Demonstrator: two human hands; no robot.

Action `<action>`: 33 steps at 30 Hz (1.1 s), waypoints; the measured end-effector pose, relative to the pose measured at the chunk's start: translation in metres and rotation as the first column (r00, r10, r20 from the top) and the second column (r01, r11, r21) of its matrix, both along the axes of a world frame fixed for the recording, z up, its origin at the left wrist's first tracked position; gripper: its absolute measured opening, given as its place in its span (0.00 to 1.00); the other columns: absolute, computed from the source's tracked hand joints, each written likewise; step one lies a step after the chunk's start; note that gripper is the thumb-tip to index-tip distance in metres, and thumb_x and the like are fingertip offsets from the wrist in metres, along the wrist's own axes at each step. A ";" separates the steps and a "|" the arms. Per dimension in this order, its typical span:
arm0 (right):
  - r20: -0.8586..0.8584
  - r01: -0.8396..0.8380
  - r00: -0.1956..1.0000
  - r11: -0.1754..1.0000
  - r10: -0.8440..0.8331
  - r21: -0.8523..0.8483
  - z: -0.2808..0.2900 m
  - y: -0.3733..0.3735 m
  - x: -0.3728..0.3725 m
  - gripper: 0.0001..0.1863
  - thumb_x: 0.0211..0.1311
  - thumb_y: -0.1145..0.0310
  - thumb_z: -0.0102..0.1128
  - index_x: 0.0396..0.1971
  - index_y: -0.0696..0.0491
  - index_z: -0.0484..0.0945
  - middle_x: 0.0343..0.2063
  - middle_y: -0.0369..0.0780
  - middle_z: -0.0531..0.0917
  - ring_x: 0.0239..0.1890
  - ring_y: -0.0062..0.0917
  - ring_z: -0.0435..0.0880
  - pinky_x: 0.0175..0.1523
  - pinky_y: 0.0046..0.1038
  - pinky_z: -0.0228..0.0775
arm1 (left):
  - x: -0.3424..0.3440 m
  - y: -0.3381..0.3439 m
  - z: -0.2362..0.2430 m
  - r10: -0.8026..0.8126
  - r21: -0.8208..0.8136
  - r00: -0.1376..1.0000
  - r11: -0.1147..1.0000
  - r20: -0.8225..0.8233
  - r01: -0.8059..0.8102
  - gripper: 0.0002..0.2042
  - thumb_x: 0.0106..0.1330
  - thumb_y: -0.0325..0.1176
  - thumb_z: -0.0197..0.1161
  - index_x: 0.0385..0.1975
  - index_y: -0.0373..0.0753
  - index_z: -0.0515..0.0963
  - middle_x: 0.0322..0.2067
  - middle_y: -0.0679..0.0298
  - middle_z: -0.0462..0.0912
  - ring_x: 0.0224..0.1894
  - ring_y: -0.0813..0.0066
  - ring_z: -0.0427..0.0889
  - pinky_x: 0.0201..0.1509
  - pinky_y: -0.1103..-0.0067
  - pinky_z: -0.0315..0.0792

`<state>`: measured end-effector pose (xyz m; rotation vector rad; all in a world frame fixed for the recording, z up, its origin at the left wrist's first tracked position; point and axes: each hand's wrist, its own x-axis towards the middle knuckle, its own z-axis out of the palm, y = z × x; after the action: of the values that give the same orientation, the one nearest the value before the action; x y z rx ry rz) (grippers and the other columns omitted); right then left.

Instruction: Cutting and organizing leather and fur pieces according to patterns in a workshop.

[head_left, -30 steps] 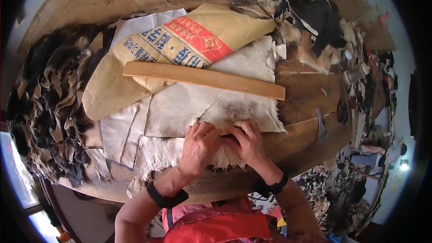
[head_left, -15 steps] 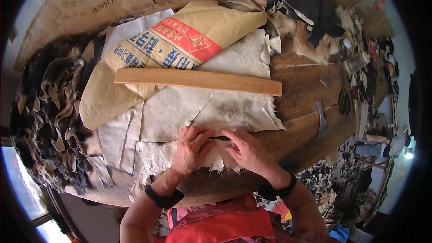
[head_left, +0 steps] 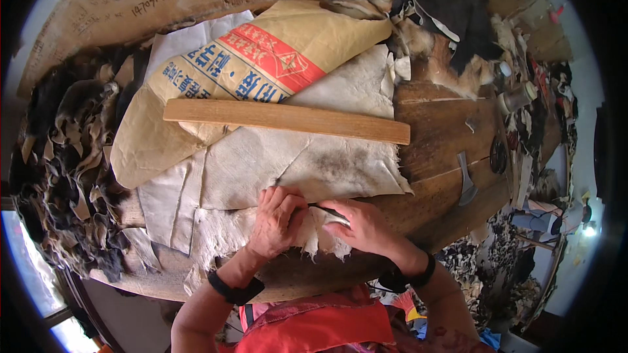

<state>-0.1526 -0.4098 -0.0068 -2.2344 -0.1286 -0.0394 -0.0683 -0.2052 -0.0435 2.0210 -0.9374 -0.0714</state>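
Two hands work at the near edge of a pale hide [head_left: 340,163] spread on a wooden board. Below that edge lies a whitish, ragged, furry strip of hide [head_left: 226,225]. My left hand [head_left: 276,222] has its fingers curled together, pressing and gripping the strip where it meets the larger hide. Just to its right, my right hand [head_left: 369,227] pinches the strip's folded edge between thumb and fingers. A dark gap shows there; the fingertips are partly hidden. Across the pale hide and a tan paper sack [head_left: 353,39] rests a slightly curved wooden bar [head_left: 288,121].
Dark fur scraps [head_left: 72,163] crowd the left side. More black and tan pelts [head_left: 451,13] lie at the far right. On the worn wooden board [head_left: 438,183] are a metal blade [head_left: 467,180] and, farther right, a cylindrical spool or jar [head_left: 518,96]. Scraps cover the floor at lower right.
My right hand has turned inward, its fingers now closing over the strip's edge where they were more stretched before. My left hand stays nearly in place, its fingers drawn closer together.
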 end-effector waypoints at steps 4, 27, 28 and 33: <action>-0.228 0.061 0.972 0.998 -0.062 -0.011 -0.010 -0.006 0.001 0.13 0.63 0.61 0.65 0.33 0.57 0.81 0.23 0.47 0.82 0.26 0.43 0.83 0.31 0.39 0.73 | 0.000 -0.002 0.001 0.014 0.004 1.000 1.000 -0.007 -0.014 0.10 0.51 0.23 0.68 0.32 0.40 0.76 0.40 0.60 0.78 0.41 0.58 0.75 0.47 0.66 0.65; 0.302 0.248 0.927 0.967 -0.221 -0.053 0.000 0.006 -0.003 0.08 0.51 0.70 0.74 0.30 0.51 0.83 0.43 0.37 0.78 0.49 0.34 0.76 0.50 0.35 0.70 | 0.000 -0.001 -0.001 -0.019 0.026 1.000 1.000 0.023 0.018 0.09 0.56 0.29 0.68 0.37 0.42 0.79 0.43 0.61 0.76 0.45 0.59 0.75 0.49 0.66 0.64; 0.301 0.259 0.925 0.964 -0.232 -0.054 -0.015 0.007 -0.001 0.08 0.51 0.70 0.74 0.30 0.51 0.83 0.43 0.37 0.78 0.49 0.34 0.76 0.50 0.35 0.70 | 0.000 -0.002 0.002 -0.020 0.048 0.999 0.999 0.033 0.019 0.10 0.56 0.29 0.69 0.37 0.42 0.79 0.43 0.61 0.76 0.45 0.59 0.75 0.49 0.66 0.64; 0.245 0.176 0.961 0.969 -0.130 -0.173 -0.041 0.005 0.006 0.15 0.47 0.71 0.74 0.37 0.48 0.82 0.35 0.37 0.76 0.41 0.35 0.76 0.48 0.37 0.71 | -0.002 -0.005 -0.001 0.004 0.094 0.999 0.996 0.049 -0.009 0.11 0.52 0.28 0.72 0.35 0.41 0.80 0.41 0.60 0.77 0.43 0.59 0.74 0.47 0.67 0.65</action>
<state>-0.1463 -0.4049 -0.0476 -2.4248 -0.0878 -0.3890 -0.0699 -0.2100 -0.0441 2.1212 -0.9746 -0.0639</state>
